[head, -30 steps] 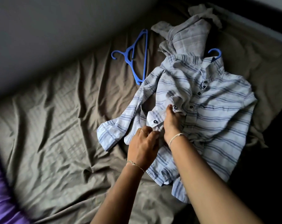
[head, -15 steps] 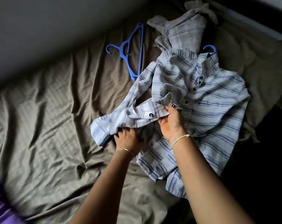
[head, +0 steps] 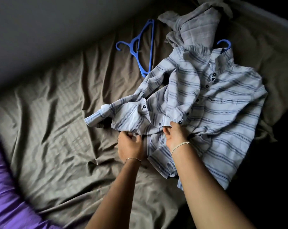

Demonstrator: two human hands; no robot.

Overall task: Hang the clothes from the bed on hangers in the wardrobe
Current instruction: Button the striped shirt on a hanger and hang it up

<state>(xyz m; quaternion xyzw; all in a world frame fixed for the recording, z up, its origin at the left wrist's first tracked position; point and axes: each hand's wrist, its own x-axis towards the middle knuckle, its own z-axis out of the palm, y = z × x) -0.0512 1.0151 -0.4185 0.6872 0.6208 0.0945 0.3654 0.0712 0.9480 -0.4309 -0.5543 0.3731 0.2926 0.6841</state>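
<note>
Pale blue cotton shirt with darker blue stripes and dark buttons (head: 211, 103), spread crumpled on the bed's wrinkled grey-brown sheet (head: 57, 123). Collar at far end, hem at near right; long axis running away from the body, tilted rightward. Blue plastic hook (head: 224, 43) poking out just past the collar, so probably a hanger already inside, though its body is hidden under cloth.

Right hand (head: 176, 138) pinching the button placket at mid-shirt, thumb and fingers closed on the fabric edge. Left hand (head: 130, 146) just beside it to the left, fingers curled at the lower front panel under the lifted flap; seems to grip cloth, contact partly hidden. Both hands at the near, lower half of the garment; collar and hook well beyond them, up and to the right. Right hand the nearer to the hook.

Loose blue plastic hanger (head: 141, 52) lying flat on the sheet, left of the collar, its lower corner touching the sleeve. Crumpled grey garment (head: 196, 25) beyond the collar, overlapping it. Purple fabric (head: 6, 192) at near left.

Likely step: straightening or buttoning the front before lifting by the hook.
</note>
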